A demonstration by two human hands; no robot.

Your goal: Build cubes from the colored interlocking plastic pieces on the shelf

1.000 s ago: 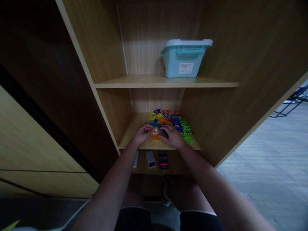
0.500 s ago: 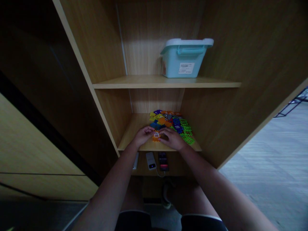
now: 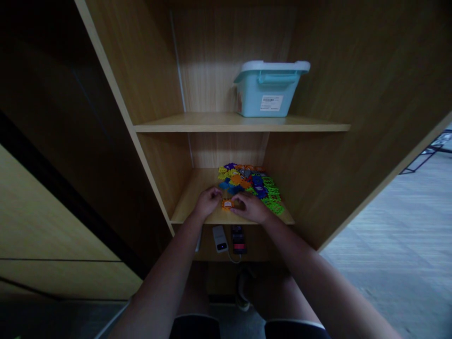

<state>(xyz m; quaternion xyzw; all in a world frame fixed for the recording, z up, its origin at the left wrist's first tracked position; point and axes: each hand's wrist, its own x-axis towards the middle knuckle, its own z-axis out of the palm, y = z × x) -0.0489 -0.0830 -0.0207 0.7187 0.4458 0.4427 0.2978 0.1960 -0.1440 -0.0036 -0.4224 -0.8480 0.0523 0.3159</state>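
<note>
A small orange interlocking plastic piece (image 3: 228, 207) with a white window-like insert is between my hands, low over the front of the middle shelf. My right hand (image 3: 250, 207) curls in from the right, thumb and forefinger at the piece's right edge. My left hand (image 3: 208, 201) is closed in a pinch at its upper left; whether the fingertips grip the piece or something small is unclear. Just behind lies a pile of bright interlocking pieces (image 3: 259, 189), with green, dark blue, yellow and orange ones. Blue pieces (image 3: 225, 184) lie beyond my left fingertips.
A light-blue lidded storage box (image 3: 271, 89) stands on the upper shelf (image 3: 212, 123). Below the middle shelf lie a white device (image 3: 219, 238) with a cable and a dark phone (image 3: 238, 240). Wooden side panels (image 3: 303, 174) bound the compartment.
The orange piece has tipped, its window insert now looking flatter and shorter. My left fingertips have shifted slightly left, away from the piece's top. The view has moved a little.
</note>
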